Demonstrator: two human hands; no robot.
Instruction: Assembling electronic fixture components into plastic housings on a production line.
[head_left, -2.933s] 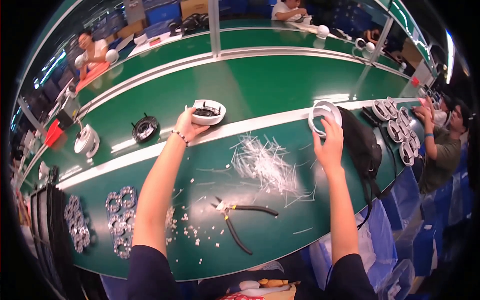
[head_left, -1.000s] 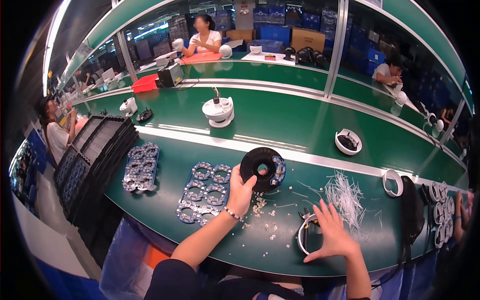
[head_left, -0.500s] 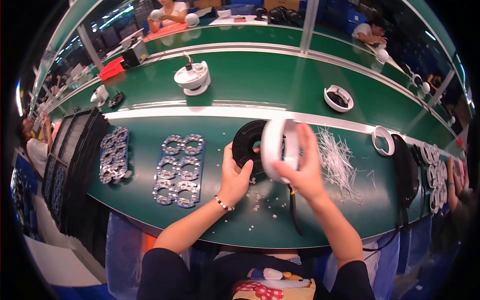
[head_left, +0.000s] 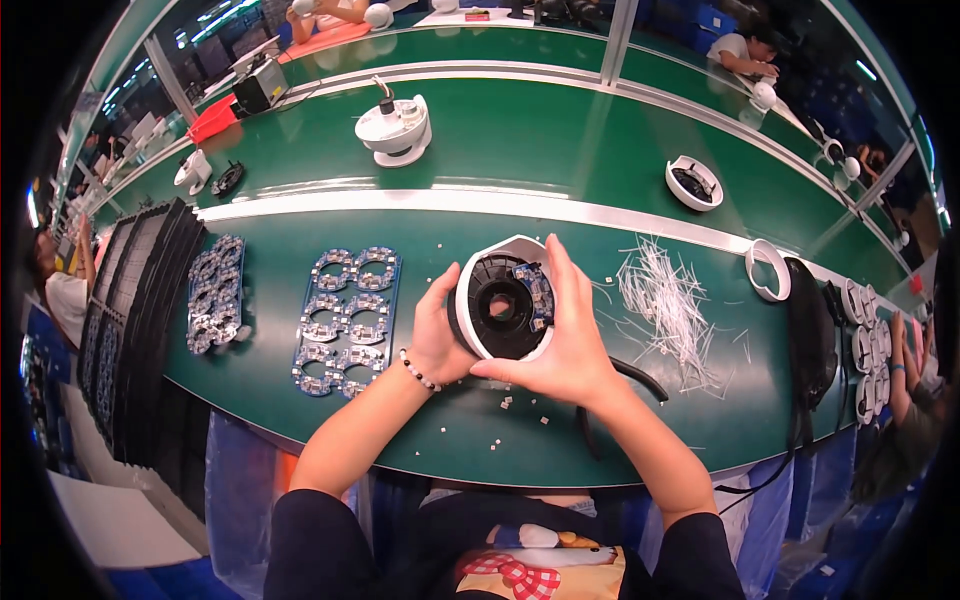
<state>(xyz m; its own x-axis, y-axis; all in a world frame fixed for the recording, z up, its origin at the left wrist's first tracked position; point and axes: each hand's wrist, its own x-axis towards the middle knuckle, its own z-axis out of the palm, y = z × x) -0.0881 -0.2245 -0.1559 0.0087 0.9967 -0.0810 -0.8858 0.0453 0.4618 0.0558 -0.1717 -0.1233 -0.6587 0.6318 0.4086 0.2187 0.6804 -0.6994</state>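
Both my hands hold a round assembly over the near bench. My right hand (head_left: 575,350) grips the white ring housing (head_left: 468,335) along its right and lower edge. A black disc (head_left: 488,275) with a centre hole lies against or inside the ring; how they join is hidden. My left hand (head_left: 438,330) is wrapped round the left side, behind the white rim, where a dark edge of the disc shows. Skin is visible through the hole. A small blue circuit board (head_left: 540,298) sits inside the ring on the right. A black cable (head_left: 640,378) emerges beside my right hand.
Blue circuit panels (head_left: 345,318) and a stacked pile (head_left: 215,295) lie left, beside black trays (head_left: 140,330). White strips (head_left: 668,305) are heaped right, near a white ring (head_left: 767,270) and black cables (head_left: 808,350). A white device (head_left: 393,130) stands beyond the rail.
The white ring has turned from edge-on to open side up and moved left onto the black disc. My hands have come together around both parts.
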